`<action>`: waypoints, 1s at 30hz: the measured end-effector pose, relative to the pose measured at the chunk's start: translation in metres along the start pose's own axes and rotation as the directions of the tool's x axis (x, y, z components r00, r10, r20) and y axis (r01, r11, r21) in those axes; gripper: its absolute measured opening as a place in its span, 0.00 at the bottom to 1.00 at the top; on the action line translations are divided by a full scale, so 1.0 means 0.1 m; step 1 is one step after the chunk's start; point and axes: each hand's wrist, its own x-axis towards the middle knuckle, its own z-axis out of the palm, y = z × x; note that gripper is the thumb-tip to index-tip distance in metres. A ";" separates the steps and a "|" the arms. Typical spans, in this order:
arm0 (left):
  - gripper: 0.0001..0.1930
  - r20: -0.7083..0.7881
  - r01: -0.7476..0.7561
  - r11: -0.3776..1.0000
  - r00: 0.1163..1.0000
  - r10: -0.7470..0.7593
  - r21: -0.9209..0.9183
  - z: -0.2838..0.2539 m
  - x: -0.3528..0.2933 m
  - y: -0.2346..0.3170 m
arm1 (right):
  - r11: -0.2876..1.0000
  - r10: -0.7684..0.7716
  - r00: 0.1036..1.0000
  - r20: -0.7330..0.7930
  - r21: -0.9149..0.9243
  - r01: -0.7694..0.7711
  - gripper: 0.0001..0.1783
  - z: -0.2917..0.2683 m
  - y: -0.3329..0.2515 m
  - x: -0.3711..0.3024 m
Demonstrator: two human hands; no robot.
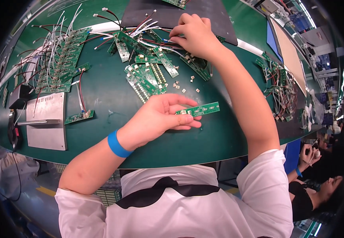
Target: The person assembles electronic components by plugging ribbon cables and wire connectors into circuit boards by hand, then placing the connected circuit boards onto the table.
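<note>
My left hand [168,115], with a blue band at the wrist, pinches a narrow green circuit board [203,109] between thumb and fingers above the front of the mat. Farther off, my right hand [193,35] reaches into a tangle of cables [146,29] and boards. Its fingers are bent together at a thin cable end; what lies between the fingertips is too small to make out. Between the hands lies a pile of green circuit boards [144,79], some bearing rows of pale parts. Several small white connectors [183,90] are scattered just right of that pile.
At left stand a row of wired boards [63,59], a metal plate [47,131] with a bar, and a board with wires [80,116]. Another heap of wired boards [281,91] lies at right. A dark mat [215,20] covers the far middle. A co-worker [314,190] sits at lower right.
</note>
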 end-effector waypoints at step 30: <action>0.15 -0.120 -0.057 0.998 0.991 0.057 -0.004 0.03 0.01 -0.07 | 0.558 0.267 0.951 0.156 0.780 -0.285 0.09 -0.80 -0.34 -1.33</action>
